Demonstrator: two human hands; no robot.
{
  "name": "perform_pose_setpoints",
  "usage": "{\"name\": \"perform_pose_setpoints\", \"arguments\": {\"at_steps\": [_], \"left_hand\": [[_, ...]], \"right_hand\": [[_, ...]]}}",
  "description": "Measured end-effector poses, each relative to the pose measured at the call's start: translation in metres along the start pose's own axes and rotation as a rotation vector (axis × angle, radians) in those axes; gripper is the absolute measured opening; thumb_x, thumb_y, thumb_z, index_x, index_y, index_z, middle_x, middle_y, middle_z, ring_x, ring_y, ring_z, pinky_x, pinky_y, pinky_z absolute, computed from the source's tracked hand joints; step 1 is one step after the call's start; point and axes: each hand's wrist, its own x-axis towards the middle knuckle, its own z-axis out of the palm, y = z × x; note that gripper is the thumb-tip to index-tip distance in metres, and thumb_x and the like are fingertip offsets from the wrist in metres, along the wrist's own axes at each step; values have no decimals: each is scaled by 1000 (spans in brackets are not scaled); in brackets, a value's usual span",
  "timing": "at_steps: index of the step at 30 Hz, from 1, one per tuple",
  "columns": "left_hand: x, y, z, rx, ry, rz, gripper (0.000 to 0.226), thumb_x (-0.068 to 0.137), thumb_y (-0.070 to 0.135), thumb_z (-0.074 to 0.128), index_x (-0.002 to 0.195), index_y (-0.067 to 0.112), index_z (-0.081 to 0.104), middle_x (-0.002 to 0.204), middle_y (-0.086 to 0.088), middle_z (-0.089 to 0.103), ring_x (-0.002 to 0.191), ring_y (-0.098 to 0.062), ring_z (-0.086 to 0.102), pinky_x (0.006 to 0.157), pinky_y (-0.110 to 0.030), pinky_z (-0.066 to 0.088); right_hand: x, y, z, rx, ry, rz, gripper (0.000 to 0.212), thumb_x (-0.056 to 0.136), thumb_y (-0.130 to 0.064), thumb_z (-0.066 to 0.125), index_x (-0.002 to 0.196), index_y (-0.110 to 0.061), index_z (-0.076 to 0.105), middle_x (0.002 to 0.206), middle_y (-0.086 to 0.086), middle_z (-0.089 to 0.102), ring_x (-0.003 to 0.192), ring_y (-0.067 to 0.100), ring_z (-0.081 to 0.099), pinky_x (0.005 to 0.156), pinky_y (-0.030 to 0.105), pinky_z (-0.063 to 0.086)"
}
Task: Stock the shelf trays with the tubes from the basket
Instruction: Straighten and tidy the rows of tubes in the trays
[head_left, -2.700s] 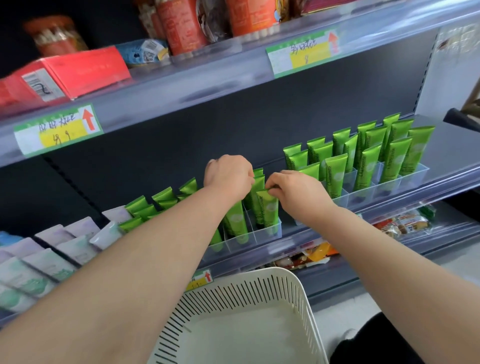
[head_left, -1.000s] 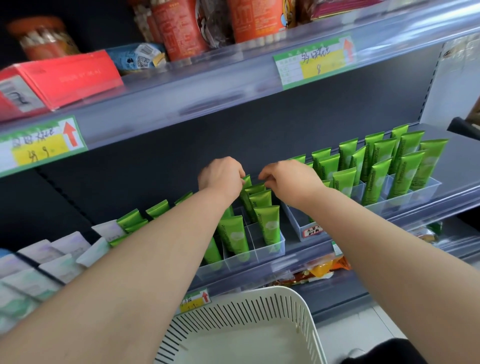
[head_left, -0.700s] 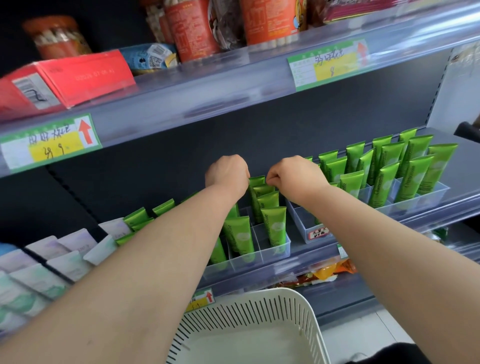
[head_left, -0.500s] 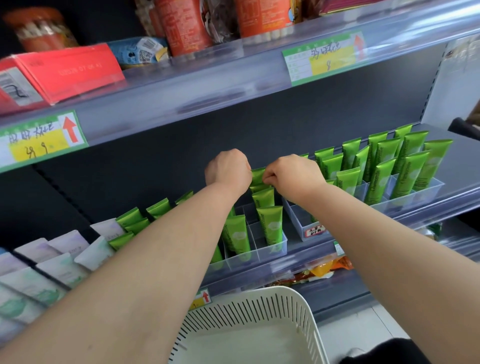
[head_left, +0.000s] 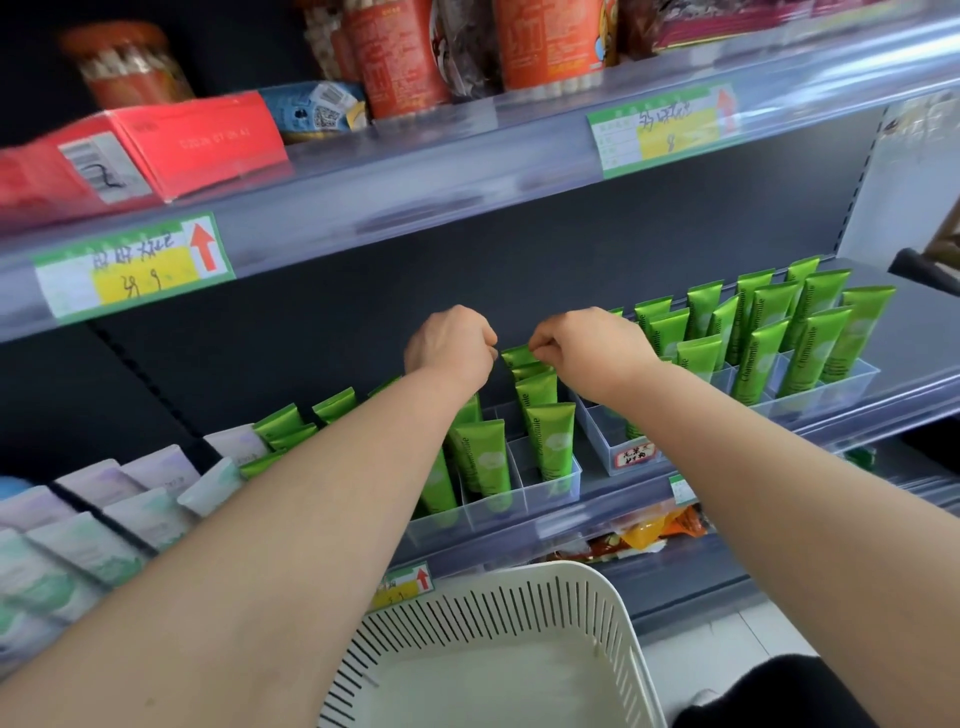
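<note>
Green tubes stand upright in a clear divided tray (head_left: 493, 512) on the middle shelf. In its right column several tubes (head_left: 550, 436) line up front to back. My right hand (head_left: 587, 345) pinches the top edge of the rearmost tube (head_left: 515, 357). My left hand (head_left: 449, 345) hovers just left of that tube with its fingers curled; whether it holds a tube beneath is hidden. A white slotted basket (head_left: 519, 587) sits below my arms, with no tube showing inside.
A second clear tray (head_left: 613, 441) with a red label stands to the right, and beyond it a tray full of green tubes (head_left: 831, 384). Pale tubes (head_left: 104, 540) lie at the left. The upper shelf edge (head_left: 415, 208) overhangs, with a red box (head_left: 197, 140) on it.
Both hands have moved from the front tube of the column back to the rearmost one. More tubes now stand in that column.
</note>
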Motion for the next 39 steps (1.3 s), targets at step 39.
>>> {"name": "perform_pose_setpoints", "arguments": {"at_steps": [39], "left_hand": [[-48,-26,-19,161,-60,51,21,82,13,60,70,25,71,92,5,70,85,-24,63,63,-27,39]], "right_hand": [[-51,-32,7,-87,48,-115,35,96,-14,45,125,-29,58,117,-5,64,114,23,44,81,38,37]]}}
